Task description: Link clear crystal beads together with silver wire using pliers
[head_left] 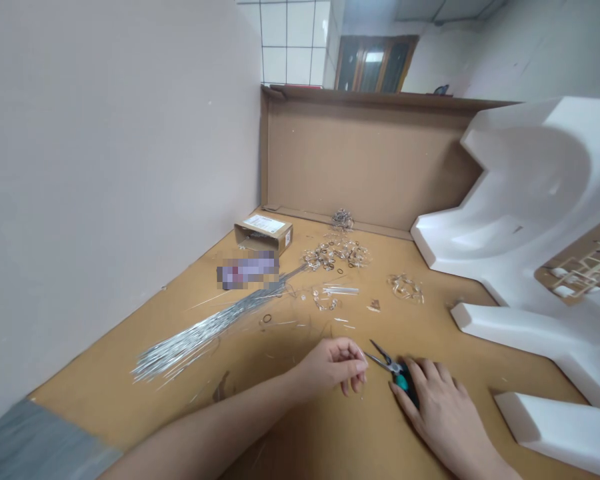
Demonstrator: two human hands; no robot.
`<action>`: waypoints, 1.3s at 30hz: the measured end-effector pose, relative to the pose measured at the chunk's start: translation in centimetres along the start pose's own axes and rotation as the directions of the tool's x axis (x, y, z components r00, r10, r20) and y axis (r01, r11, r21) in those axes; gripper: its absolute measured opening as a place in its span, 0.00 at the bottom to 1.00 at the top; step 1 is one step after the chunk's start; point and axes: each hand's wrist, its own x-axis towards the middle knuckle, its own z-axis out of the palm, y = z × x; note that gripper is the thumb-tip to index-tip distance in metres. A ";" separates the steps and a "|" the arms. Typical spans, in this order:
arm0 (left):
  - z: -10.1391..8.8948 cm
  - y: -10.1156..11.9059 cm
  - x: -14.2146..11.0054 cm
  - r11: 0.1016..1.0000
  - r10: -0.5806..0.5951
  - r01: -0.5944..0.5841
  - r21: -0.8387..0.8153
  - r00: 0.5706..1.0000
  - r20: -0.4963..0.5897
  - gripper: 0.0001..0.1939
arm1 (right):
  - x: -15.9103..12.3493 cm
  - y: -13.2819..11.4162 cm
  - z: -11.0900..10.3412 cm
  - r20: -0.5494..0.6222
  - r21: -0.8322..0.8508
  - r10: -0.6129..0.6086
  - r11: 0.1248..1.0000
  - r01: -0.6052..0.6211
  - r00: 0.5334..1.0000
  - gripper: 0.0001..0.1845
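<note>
My left hand hovers over the middle of the table with its fingers curled and thumb pressed in. Whatever it pinches is too fine to name, with only a faint clear glint at the fingertips. Just to its right, my right hand lies over the handles of needle-nose pliers, which have dark grips with a green part. The pliers' jaws are spread and point toward my left fingertips. Beyond my left forearm lies a long bundle of thin silvery wires.
Behind the wires stand an open cardboard box and a blurred-out packet. A pile of small clear and wire pieces and a loose cluster lie further back. White moulded foam borders the right; a cardboard panel rises behind.
</note>
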 end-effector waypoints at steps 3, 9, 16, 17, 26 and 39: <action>0.1 -0.3 0.0 1.000 0.003 -0.003 0.011 1.000 0.008 0.17 | 0.8 -0.4 -1.4 0.031 0.201 0.000 0.980 -0.006 1.000 0.20; 0.9 -0.7 -0.5 0.987 0.020 -0.017 0.158 1.000 -0.019 0.11 | 2.9 -3.5 -4.5 0.229 0.775 0.026 0.600 -0.198 0.973 0.17; 1.6 -0.1 -1.0 0.975 0.065 -0.062 0.215 0.998 -0.008 0.08 | 3.6 -5.3 -4.4 0.268 0.888 0.082 0.366 -0.280 0.960 0.14; 1.6 0.2 -1.1 0.954 0.075 -0.075 0.291 0.997 0.013 0.08 | 3.6 -5.1 -4.5 0.289 0.885 0.075 0.359 -0.297 0.954 0.14; 0.6 3.3 -1.7 0.639 0.184 -0.247 0.728 0.969 0.167 0.12 | 4.0 -3.8 -4.3 0.456 0.869 -0.063 0.244 -0.430 0.888 0.16; -1.2 2.9 -0.3 0.773 0.043 -0.122 0.623 0.989 0.140 0.13 | 4.4 -4.6 -2.8 0.400 0.894 -0.045 0.239 -0.379 0.915 0.15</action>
